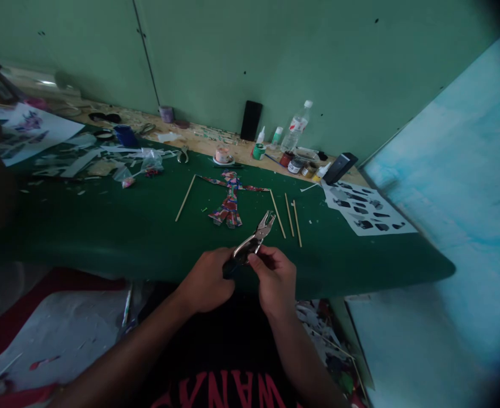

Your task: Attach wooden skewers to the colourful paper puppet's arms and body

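Observation:
My left hand is closed round the dark handle of silver hole punch pliers, whose jaws point up and away from me. My right hand pinches at the pliers' other side with thumb and fingers; whether something small is also between them is hidden. Beyond the pliers, a patterned paper puppet lies flat with arms spread. One thin wooden stick runs from its left-side arm end, another stick from the right-side one. Two loose sticks lie further right.
Paint jars, glue bottles and a water bottle line the back ledge. At right lies a sheet with dark printed shapes. Scraps and plastic bags cover the left side, near small pliers. The green table's rounded edge faces me.

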{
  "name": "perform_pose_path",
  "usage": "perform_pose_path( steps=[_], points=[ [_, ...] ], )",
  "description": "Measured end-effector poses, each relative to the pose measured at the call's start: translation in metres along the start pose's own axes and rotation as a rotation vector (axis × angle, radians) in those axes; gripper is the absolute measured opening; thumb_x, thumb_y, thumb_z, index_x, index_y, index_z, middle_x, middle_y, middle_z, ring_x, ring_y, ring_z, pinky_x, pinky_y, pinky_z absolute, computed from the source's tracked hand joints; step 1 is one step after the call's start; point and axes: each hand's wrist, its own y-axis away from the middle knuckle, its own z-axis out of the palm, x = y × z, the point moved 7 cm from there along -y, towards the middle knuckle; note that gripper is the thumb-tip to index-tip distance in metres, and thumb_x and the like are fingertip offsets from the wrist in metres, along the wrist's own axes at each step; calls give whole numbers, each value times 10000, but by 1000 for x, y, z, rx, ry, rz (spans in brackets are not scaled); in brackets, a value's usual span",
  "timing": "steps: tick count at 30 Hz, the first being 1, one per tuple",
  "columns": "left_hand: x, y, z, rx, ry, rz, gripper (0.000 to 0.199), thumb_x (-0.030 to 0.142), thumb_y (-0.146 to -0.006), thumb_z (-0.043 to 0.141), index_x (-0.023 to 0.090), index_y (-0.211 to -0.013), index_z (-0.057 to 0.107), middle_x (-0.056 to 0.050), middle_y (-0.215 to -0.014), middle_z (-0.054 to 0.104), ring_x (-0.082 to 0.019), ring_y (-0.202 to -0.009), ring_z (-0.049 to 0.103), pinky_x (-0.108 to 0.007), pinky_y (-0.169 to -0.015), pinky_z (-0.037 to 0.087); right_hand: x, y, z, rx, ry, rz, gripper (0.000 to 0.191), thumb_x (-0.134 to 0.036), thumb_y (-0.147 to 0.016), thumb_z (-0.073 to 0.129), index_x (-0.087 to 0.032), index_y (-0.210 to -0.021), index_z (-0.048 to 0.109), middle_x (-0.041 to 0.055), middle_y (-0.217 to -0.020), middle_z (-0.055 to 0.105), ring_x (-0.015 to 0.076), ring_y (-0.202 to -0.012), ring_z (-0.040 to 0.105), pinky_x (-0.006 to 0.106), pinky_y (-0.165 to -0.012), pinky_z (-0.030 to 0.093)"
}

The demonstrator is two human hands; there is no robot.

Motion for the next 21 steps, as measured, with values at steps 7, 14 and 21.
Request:
perform_pose_path(
  steps=[7, 14, 21],
  points=[
    [0, 2, 1, 17, -8, 18, 319, 29, -622, 467, 171, -869, 610, -24, -797, 625, -165, -721, 567, -266, -638, 390, 5, 0, 2, -22, -57, 28, 181, -237, -667, 771, -184, -816, 682, 6, -784, 703, 156, -718, 633, 310, -694, 518],
    [-2, -1, -1, 19, -42, 53, 310, 41, -619, 464, 184, -852, 611, -20, -789, 614, -176, -729, 572, -278, -666, 401, 6, -3, 7, -73, -141, 110, 197, -226, -639, 796, -175, -791, 679, -2, -760, 682, 140, -720, 612, 286, -693, 497],
    [1, -2, 0, -5, 120, 126, 630, 15, -591, 467, 220, -1176, 578, -23, -1040, 601, -189, -995, 564, -306, -901, 420, 3, -6, 12, -130, -327, 151, 185, -218, -676, 792, -175, -813, 675, -5, -776, 670, 109, -727, 595, 250, -714, 480]
  ],
)
